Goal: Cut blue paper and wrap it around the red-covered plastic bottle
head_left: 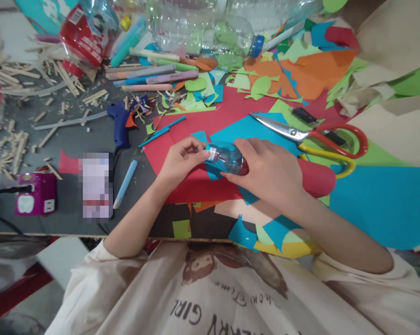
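Observation:
A small clear plastic bottle lies on its side above red and blue paper, its narrow neck toward the left. My right hand wraps around the wide end, which is partly hidden by the fingers. At the neck, my left hand pinches with thumb and fingertips. A scrap of blue shows beside the neck; whether it is attached cannot be made out. Right of my hands lie scissors with red and yellow handles, blades apart. A rolled red paper is partly behind my right wrist.
On the left are a blue glue gun, a phone, a light-blue marker, a purple power block and scattered wooden sticks. Large clear bottles and several markers lie at the back. Blue paper covers the right.

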### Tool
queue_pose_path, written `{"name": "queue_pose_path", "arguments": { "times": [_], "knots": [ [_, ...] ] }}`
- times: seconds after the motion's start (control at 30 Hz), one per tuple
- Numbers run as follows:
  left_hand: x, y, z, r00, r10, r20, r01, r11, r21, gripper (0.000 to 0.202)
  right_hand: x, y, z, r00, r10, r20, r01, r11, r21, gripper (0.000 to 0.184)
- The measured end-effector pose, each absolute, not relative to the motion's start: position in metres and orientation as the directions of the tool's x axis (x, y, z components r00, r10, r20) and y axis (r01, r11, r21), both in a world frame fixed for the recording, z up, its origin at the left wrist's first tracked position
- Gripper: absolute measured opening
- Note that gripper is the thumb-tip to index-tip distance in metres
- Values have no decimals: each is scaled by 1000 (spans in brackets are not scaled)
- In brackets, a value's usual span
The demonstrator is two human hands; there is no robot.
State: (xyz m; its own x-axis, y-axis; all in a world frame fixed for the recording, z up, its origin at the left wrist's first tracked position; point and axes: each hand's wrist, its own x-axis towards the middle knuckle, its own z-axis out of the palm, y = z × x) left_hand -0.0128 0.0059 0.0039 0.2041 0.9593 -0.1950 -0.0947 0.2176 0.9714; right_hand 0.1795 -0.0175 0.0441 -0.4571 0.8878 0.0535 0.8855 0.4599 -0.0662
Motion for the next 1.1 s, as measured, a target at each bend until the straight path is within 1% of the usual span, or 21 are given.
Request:
{"name": "queue_pose_path", "arguments": {
  "times": [0.13,0.37,0.47,0.57,0.63,0.77,0.83,0.93,1.1],
  "knots": [
    [-12,5,5,190,964,-185,-57,198,978,44,179,-17,45,-459,887,48,885,461,-65,49],
    [-11,4,6,146,982,-123,34,119,992,47,180,-17,46,-453,890,44,886,455,-84,48],
    [-12,3,6,157,981,-114,56,106,993,45,180,-18,46,-463,885,44,880,465,-99,48],
    [-14,5,7,187,975,-123,38,118,992,42,180,-18,45,-474,879,49,875,477,-89,48],
    [-15,7,8,197,967,-162,-3,166,986,40,180,-19,44,-479,876,52,873,482,-76,48],
    [-20,11,10,248,897,-367,-71,394,916,46,178,-23,41,-502,864,49,862,504,-60,44],
    [-22,11,11,289,855,-430,-81,470,879,46,177,-25,40,-515,856,55,854,517,-57,42],
    [-23,10,14,310,838,-450,-86,496,864,41,177,-28,38,-529,845,82,845,533,-41,41],
    [-21,9,15,316,838,-445,-75,489,869,34,178,-31,34,-537,837,107,840,542,-18,39]
  ]
}}
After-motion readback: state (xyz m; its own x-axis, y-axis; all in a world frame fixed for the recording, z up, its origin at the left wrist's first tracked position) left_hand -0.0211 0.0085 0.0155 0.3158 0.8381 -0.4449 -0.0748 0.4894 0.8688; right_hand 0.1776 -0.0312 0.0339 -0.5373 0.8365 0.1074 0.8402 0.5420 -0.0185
